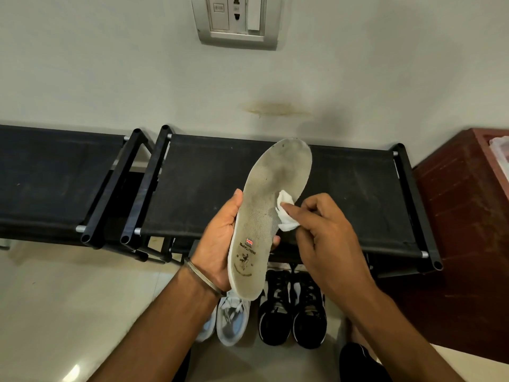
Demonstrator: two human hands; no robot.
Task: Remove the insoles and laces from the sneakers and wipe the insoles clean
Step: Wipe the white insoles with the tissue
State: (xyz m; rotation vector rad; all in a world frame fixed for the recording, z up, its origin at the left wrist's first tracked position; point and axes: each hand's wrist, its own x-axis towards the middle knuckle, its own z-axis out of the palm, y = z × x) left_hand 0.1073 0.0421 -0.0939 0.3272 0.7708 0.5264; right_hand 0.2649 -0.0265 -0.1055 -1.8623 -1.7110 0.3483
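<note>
The insole [271, 213] at centre frame is off-white with grey smudges (a small red-and-blue flag mark near its heel). The wipe [285, 213] is white. Low in the frame stand white-and-pale-blue sneakers [230, 321] and black sneakers [293, 318]. The rack [192, 183] is black, the cabinet [462, 230] at right dark red.

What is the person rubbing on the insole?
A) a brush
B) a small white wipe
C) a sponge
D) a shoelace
B: the right hand pinches a small white wipe against the insole, which the left hand holds.
</note>
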